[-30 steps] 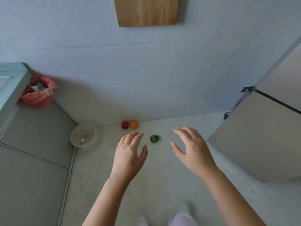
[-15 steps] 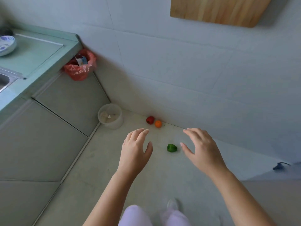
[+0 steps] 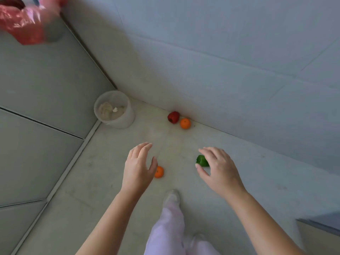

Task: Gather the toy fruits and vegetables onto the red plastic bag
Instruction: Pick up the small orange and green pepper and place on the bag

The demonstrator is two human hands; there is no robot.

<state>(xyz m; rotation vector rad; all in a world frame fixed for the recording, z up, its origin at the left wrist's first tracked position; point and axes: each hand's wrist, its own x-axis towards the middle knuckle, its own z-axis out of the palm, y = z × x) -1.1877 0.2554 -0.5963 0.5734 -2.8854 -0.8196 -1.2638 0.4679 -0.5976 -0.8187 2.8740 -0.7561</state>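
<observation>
Four toys lie on the pale floor. A green toy pepper (image 3: 202, 160) is partly covered by my right hand (image 3: 217, 168), which hovers over it with fingers spread. An orange toy fruit (image 3: 159, 172) peeks out from behind the thumb of my left hand (image 3: 138, 166), also open and empty. Farther off, against the wall, sit a dark red toy fruit (image 3: 173, 117) and a second orange toy fruit (image 3: 185, 123), side by side. The red plastic bag (image 3: 24, 21) hangs at the top left corner, high on the cabinet side.
A white plastic bucket (image 3: 127, 116) with scraps inside stands in the corner where the grey cabinet fronts (image 3: 46, 100) meet the tiled wall (image 3: 220, 52). My legs and a shoe (image 3: 171, 196) are below the hands. A grey appliance edge (image 3: 320, 229) shows at the lower right.
The view has dropped closer to the floor. An orange fruit by my left hand has come into sight, and my right hand now reaches over the green pepper.
</observation>
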